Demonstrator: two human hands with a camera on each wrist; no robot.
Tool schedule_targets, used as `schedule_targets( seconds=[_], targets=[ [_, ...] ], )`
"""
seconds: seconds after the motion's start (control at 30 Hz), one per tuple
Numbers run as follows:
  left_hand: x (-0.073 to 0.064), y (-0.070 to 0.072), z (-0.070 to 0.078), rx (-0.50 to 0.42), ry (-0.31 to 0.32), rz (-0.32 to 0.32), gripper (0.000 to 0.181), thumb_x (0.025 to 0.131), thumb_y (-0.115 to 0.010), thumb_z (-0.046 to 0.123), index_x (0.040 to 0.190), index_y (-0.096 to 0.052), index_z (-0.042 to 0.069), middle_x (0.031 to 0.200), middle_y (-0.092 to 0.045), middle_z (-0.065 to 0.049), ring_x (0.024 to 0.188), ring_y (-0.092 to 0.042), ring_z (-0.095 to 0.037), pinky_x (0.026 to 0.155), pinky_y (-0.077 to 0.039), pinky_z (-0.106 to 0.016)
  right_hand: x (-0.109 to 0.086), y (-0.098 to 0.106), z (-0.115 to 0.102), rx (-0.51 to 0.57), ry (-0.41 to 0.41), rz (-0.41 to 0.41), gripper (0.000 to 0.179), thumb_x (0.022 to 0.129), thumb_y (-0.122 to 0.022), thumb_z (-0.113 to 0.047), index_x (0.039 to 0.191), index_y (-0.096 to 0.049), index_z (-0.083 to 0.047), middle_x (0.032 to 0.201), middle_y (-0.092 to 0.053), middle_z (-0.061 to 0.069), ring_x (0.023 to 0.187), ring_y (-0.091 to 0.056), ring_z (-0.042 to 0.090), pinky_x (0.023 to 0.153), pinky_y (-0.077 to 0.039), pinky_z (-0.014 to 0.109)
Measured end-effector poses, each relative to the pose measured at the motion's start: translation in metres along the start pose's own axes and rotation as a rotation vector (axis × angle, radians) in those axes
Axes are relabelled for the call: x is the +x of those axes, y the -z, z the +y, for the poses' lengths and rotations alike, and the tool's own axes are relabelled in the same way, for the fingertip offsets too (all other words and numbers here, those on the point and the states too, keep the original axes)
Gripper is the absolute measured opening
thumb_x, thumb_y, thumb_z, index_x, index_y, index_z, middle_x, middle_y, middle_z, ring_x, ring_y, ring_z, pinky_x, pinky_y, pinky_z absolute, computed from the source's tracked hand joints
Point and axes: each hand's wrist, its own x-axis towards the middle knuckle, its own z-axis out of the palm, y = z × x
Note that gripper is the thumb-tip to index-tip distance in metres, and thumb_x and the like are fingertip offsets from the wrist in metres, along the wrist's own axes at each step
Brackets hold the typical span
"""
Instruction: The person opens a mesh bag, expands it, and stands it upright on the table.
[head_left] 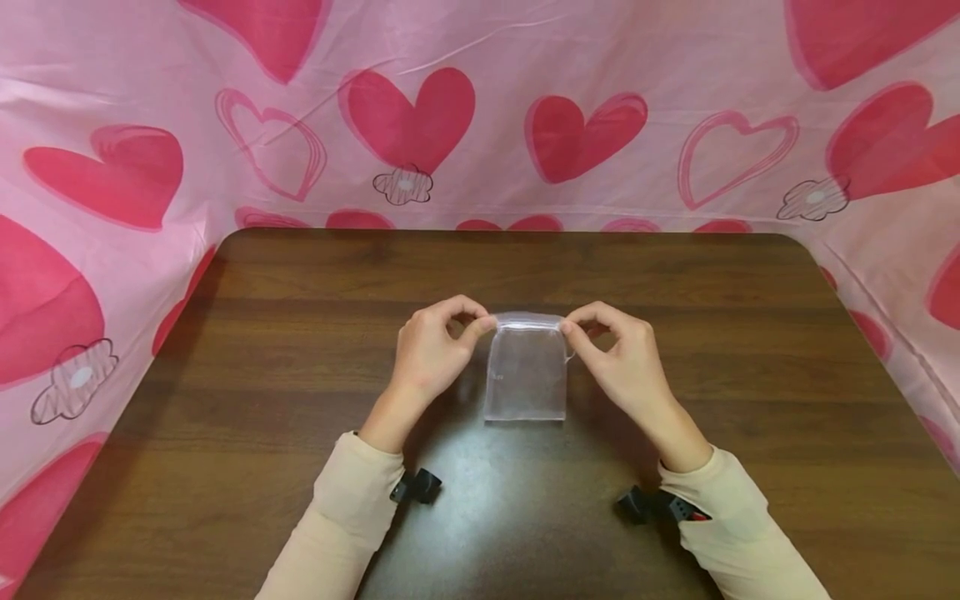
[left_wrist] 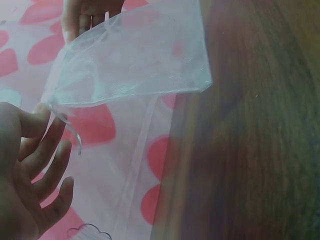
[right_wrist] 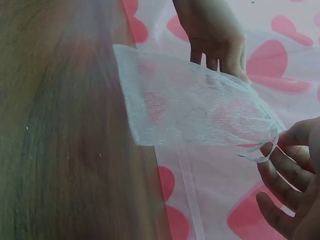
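Observation:
A small sheer white drawstring pouch hangs between the two hands, its gathered top edge stretched sideways. My left hand pinches the left top corner between thumb and index finger. At the right top corner, my right hand pinches in the same way. In the left wrist view the pouch looks flat and see-through, and a thin cord dangles by the left fingertips. A looped cord shows beside the right fingers in the right wrist view. The other fingers of both hands are loosely bent.
A dark brown wooden table lies beneath the hands. Pink cloth with red hearts rises behind it and along both sides. Each sleeved wrist carries a small black camera, one on the left and one on the right.

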Motion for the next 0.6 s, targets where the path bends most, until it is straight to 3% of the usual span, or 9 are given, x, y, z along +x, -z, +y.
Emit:
schedule_targets(
  seconds=[0.23, 0.47, 0.6],
  targets=[
    [0.0005, 0.0017, -0.0013, 0.026, -0.017, 0.007, 0.009, 0.087, -0.078, 0.032, 0.087, -0.075, 0.024, 0.085, -0.071, 0.008, 0.073, -0.063, -0.017, 0.067, -0.046, -0.036, 0.0007, 0.0042, 0.0020, -0.026, 0.037, -0.043, 0.006, 0.087, -0.074, -0.003, 0.088, -0.073, -0.008, 0.077, -0.067, -0.003, 0.074, -0.058, 0.010, 0.069, -0.045, 0.020],
    [0.0015, 0.0021, -0.0027, -0.035, -0.050, 0.034, 0.010, 0.086, -0.079, 0.031, 0.088, -0.076, 0.022, 0.085, -0.071, 0.008, 0.072, -0.062, -0.018, 0.066, -0.046, -0.035, 0.0017, 0.0067, 0.0048, -0.026, 0.068, -0.088, 0.007, 0.088, -0.073, -0.001, 0.088, -0.071, -0.008, 0.077, -0.067, -0.004, 0.071, -0.058, 0.008, 0.058, -0.045, 0.025],
    [0.0018, 0.0030, -0.0020, -0.076, -0.026, 0.028, 0.009, 0.085, -0.079, 0.031, 0.087, -0.078, 0.022, 0.085, -0.071, 0.008, 0.074, -0.063, -0.018, 0.067, -0.047, -0.033, 0.0029, 0.0093, 0.0056, -0.048, 0.094, -0.094, 0.008, 0.087, -0.073, 0.000, 0.088, -0.071, -0.007, 0.079, -0.068, -0.004, 0.070, -0.058, 0.007, 0.062, -0.045, 0.023]
  ],
)
